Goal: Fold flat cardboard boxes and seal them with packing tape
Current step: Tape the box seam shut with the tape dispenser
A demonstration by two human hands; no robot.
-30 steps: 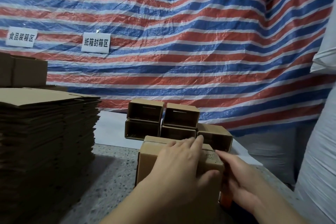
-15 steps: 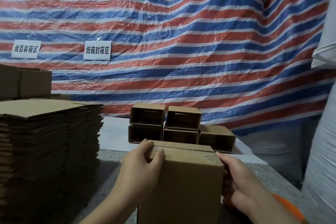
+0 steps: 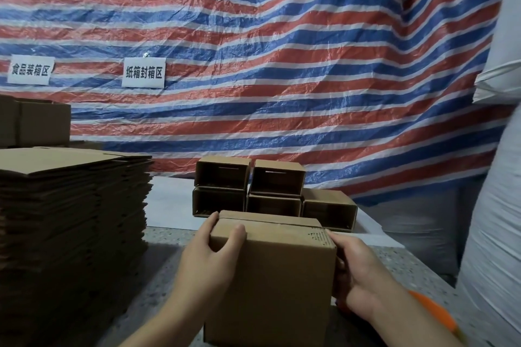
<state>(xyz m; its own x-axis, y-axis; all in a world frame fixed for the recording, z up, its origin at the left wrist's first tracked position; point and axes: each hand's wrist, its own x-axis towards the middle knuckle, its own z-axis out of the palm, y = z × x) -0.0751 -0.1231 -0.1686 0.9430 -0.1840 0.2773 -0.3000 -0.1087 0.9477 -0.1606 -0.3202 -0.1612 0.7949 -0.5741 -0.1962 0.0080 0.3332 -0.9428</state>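
Striped tarp (image 3: 282,65) behind five open boxes (image 3: 270,194); both hands' grip, left hand (image 3: 208,256) and right hand (image 3: 358,270), clasping one box (image 3: 270,276).

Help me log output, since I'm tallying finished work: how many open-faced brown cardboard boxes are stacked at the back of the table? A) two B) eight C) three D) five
D: the stacked open-faced brown cardboard boxes show three in the bottom row and two on top.

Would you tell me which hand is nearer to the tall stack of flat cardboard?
Left. The left hand grips the box's corner on the side facing the stack; the right hand holds the far side.
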